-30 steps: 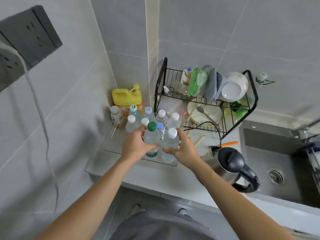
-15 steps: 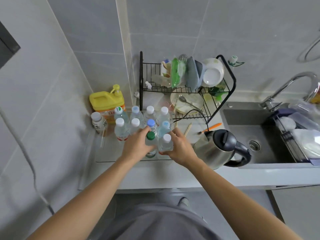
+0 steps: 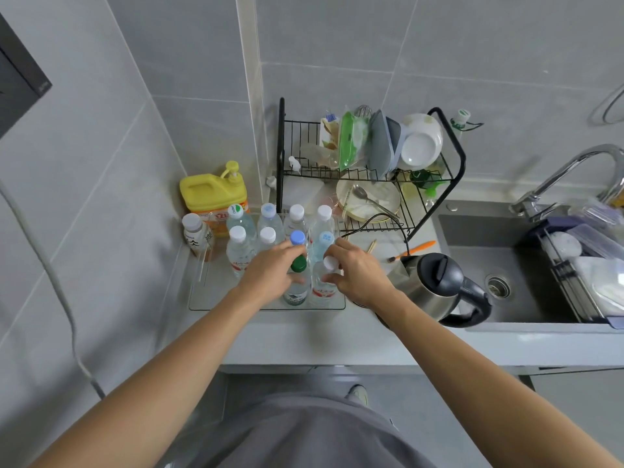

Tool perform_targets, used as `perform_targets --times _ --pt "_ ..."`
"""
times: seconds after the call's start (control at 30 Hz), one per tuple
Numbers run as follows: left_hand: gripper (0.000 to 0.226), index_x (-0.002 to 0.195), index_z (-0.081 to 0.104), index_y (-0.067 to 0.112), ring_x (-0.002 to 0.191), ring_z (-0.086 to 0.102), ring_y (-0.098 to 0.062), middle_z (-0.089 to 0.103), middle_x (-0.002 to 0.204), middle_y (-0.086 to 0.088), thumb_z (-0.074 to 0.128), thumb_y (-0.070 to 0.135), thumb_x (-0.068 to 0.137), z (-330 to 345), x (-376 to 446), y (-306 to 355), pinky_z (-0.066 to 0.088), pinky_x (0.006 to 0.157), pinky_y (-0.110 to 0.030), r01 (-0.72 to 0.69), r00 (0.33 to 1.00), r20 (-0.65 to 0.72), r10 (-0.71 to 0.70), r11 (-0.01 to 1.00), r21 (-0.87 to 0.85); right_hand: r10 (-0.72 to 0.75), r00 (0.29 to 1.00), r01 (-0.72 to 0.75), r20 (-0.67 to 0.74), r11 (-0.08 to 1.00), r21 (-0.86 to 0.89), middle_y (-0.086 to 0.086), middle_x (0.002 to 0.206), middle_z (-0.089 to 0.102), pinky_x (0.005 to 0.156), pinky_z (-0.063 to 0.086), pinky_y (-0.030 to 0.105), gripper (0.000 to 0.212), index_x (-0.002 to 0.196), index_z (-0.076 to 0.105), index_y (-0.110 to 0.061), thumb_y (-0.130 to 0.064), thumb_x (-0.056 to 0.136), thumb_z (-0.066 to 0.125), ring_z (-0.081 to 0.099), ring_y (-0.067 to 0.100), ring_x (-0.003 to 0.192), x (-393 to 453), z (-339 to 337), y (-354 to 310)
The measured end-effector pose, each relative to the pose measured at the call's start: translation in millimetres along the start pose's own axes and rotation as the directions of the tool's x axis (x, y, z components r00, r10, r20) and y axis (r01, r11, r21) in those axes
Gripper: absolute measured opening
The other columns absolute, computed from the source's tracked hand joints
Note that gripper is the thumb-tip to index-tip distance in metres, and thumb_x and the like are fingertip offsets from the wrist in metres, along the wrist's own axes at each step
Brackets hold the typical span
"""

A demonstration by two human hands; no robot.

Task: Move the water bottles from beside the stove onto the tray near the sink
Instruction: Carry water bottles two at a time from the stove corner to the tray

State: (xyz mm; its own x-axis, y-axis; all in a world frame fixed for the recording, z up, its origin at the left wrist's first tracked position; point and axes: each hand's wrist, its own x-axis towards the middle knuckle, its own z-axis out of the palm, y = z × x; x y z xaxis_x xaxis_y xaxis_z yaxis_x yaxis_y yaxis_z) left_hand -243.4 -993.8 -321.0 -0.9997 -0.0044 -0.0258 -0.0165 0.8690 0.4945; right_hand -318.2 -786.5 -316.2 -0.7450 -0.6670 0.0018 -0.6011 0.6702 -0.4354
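A clear tray (image 3: 209, 304) lies on the counter left of the sink, with several upright water bottles (image 3: 266, 222) in rows at its back. My left hand (image 3: 270, 273) grips a green-capped bottle (image 3: 299, 265) standing at the tray's front. Beside it, my right hand (image 3: 354, 271) grips a white-capped bottle (image 3: 329, 263). Both bottles stand upright on the tray, their lower labels showing below my fingers. A blue-capped bottle (image 3: 297, 237) stands just behind my left fingers.
A yellow detergent jug (image 3: 211, 194) and a small white-capped drink bottle (image 3: 196, 233) stand at the tray's left back. A black dish rack (image 3: 368, 170) sits behind, a steel kettle (image 3: 435, 285) to my right, then the sink (image 3: 499, 265) with its faucet (image 3: 567, 173).
The view has shifted right, bringing more of the sink in. The two bottles in my hands have come down from slightly raised to standing on the tray's front, both hands still round them.
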Motion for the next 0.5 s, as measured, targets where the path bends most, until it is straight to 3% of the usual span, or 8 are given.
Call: perform_targets --times 0.23,0.5 --pt "0.048 0.117 0.064 0.021 0.097 0.064 -0.026 0.063 0.109 0.005 0.089 0.037 0.079 1.7 -0.4 -1.2 0.053 0.073 -0.041 0.028 0.999 -0.020 -0.029 0.999 -0.031 0.018 1.000 -0.018 0.010 0.999 -0.031 -0.002 0.105 0.058 0.070 0.051 0.041 0.040 0.109 0.063 -0.019 -0.034 0.081 0.087 0.064 0.029 0.087 1.9 -1.6 -0.4" --pt "0.045 0.112 0.064 0.023 0.094 0.063 -0.024 0.056 0.098 0.011 0.090 0.038 0.078 -2.4 -2.4 2.6 0.052 0.072 -0.040 0.049 0.999 -0.006 -0.050 0.998 -0.041 0.030 1.000 -0.029 0.003 0.997 -0.065 -0.001 0.103 0.062 0.068 0.036 0.031 0.038 0.109 0.064 -0.018 -0.035 0.083 0.086 0.064 0.030 0.086 -1.1 -3.2 -4.2"
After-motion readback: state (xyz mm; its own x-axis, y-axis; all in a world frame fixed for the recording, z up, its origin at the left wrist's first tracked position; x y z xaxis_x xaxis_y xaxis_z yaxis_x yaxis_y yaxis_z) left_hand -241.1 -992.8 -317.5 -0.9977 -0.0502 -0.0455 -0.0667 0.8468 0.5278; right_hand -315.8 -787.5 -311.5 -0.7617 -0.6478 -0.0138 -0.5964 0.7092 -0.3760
